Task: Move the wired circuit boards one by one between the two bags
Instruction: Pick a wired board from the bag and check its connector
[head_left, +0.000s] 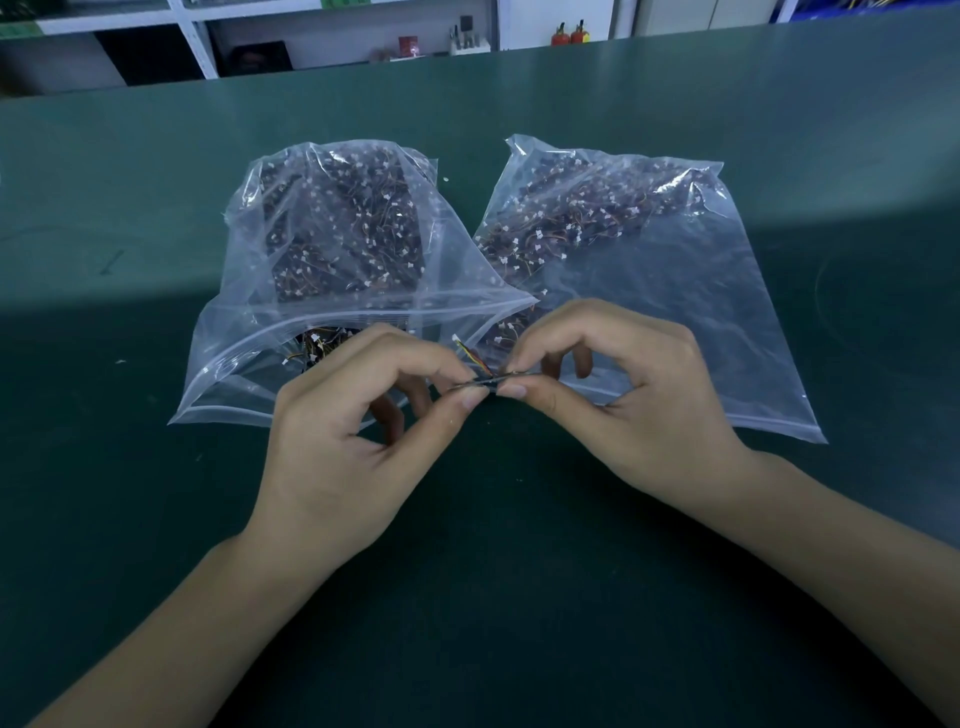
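**One board held at the bag mouths**

A single wired circuit board (480, 383) is seen edge-on, just above the bench (519, 519), at the near openings of the two bags. The left hand (358, 431) pinches one end between thumb and forefinger; the right hand (613, 395) pinches the other likewise. Its coloured wires (475, 358) rise behind. The left bag (249, 312) and right bag (701, 312) lie side by side, both holding many boards.
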